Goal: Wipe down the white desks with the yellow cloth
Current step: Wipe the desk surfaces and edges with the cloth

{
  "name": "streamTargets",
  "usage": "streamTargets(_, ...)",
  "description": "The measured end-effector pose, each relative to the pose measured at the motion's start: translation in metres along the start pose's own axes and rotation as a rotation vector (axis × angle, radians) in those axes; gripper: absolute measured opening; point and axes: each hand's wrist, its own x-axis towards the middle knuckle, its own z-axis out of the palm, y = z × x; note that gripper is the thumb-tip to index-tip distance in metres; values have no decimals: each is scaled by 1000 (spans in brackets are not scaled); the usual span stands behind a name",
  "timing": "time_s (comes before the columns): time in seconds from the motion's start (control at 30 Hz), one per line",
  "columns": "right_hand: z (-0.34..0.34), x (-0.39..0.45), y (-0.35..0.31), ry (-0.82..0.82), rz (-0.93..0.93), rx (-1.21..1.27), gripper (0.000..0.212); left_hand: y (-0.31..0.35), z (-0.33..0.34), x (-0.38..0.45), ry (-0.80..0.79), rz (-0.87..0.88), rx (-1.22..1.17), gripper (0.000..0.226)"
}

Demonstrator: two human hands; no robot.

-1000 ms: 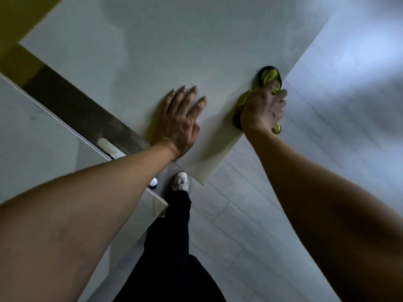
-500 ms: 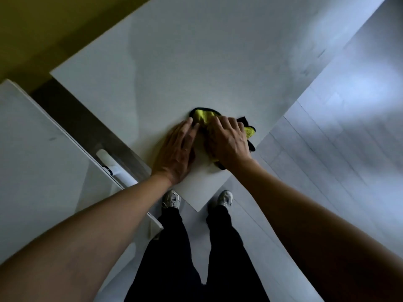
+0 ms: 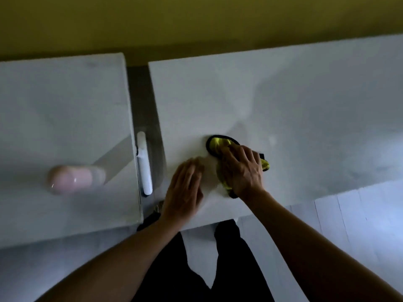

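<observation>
Two white desks stand side by side against a yellow wall, the right desk (image 3: 283, 94) in front of me and the left desk (image 3: 61, 101) beyond a narrow gap. The yellow cloth (image 3: 218, 143) with a black edge lies bunched on the right desk near its front left corner. My right hand (image 3: 242, 168) lies on top of the cloth with spread fingers pressing it to the desk and covers most of it. My left hand (image 3: 185, 188) rests flat on the desk just left of the cloth, a little blurred.
A pink cylindrical bottle (image 3: 74, 178) lies blurred on the left desk. A white bar-shaped handle (image 3: 144, 166) sits in the gap between the desks. Pale floorboards (image 3: 359, 214) run to the right, and my dark trouser legs (image 3: 207, 269) stand below the front edge.
The view swung so both desks now face me squarely. My right hand slid the cloth from the desk's right edge to beside my left hand near the front left corner.
</observation>
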Motion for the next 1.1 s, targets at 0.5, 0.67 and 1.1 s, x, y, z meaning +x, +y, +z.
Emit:
streamTargets(0.5,4,3,15,-157,-344,-86,43,122,35,-81,-37,-656,7,76)
streamTargets(0.67,2,19,17,-181,-499,-130,40,139,45,-70,24,-765,-22,80)
streamTargets(1.1,18,112,-59,-401,-1447,65,38,187,96,35,546,-1379,-23,61)
